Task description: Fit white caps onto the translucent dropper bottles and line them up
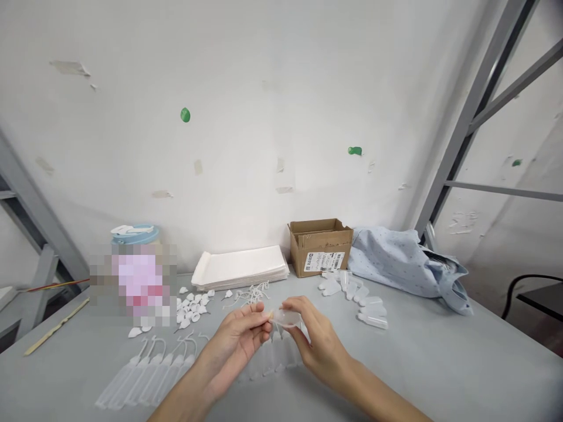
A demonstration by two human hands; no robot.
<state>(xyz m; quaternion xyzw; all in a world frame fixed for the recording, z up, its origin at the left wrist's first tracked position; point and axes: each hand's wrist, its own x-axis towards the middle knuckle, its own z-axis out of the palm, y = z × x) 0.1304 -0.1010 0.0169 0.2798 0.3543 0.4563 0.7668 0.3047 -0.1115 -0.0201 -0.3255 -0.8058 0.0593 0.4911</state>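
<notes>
My right hand [317,333] holds a translucent plastic tube [288,318] between thumb and fingers above the grey table. At the tube's left end, my left hand [240,337] pinches a small piece that is too small to make out clearly. Below my hands lie several translucent tubes [278,354], partly hidden. To the left, a row of similar tubes [143,378] lies with white strings at their tops. White pointed caps [191,308] are heaped left of my hands, and white strings [253,295] lie just behind them.
A stack of white envelopes [241,266] and an open cardboard box [323,252] stand by the wall. Loose tubes [352,287] lie before the box. Light blue cloth [396,258] is at right. A blue-lidded container [135,234] and a yellowish strip [57,328] are at left.
</notes>
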